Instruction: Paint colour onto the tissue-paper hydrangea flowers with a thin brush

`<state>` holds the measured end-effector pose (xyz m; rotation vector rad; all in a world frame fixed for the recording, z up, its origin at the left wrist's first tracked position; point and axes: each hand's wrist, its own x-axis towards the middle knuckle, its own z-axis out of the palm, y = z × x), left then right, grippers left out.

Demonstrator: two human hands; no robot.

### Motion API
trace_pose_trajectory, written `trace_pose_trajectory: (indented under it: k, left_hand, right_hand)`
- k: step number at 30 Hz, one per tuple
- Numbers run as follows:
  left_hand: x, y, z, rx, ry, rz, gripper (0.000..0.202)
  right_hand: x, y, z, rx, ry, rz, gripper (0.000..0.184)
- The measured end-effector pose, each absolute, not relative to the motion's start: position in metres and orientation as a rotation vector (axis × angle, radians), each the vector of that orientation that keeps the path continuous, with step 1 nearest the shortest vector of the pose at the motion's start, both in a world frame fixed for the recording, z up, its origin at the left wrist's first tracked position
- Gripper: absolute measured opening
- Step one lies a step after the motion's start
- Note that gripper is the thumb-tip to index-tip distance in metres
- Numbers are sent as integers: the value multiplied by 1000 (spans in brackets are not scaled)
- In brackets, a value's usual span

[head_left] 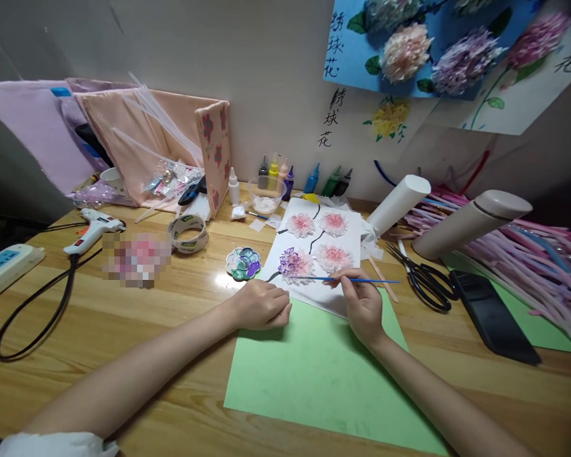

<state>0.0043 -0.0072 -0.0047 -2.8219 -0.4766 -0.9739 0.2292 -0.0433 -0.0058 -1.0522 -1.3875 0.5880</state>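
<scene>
Wooden desk (124, 330) w/ glare spot left of grip. Plain grey wall (266, 76) beyond it; flower posters (409, 51) pinned up-right of grip. Dim far left.

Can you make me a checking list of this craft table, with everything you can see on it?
Surface: wooden table, green sheet under white paper.
Job's things: blue paintbrush, tip at the purple flower; three pink flowers beside it; palette left of the paper.
Clutter: glue gun, tape roll, scissors, paint bottles, pipe cleaners.
Hands: right hand pinches the paintbrush; left hand curled, resting at the paper's edge.
Cables: black cable loops from the glue gun; power strip at the left edge.
Surroundings: flower pictures on the wall.
</scene>
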Motion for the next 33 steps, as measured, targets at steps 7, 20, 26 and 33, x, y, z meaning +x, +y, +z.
trace_pose_trajectory:
  k: [7, 20, 26, 33]
  left_hand:
    - [4, -5, -1, -2874, -500, -971, 31]
    - [2, -4, -1, -2933, -518, -940, 29]
    - [4, -4, -1, -2927, -510, -937, 30]
    - [3, -4, -2, -2941, -509, -924, 29]
  right_hand:
    - [232, -49, -13, -1139, -1412, 640, 4]
    - [228, -53, -5, -1103, -1774, 381, 8]
    - [228, -53, -6, -1132, -1798, 391, 7]
    - [228, -52, -4, -1152, -1804, 395, 6]
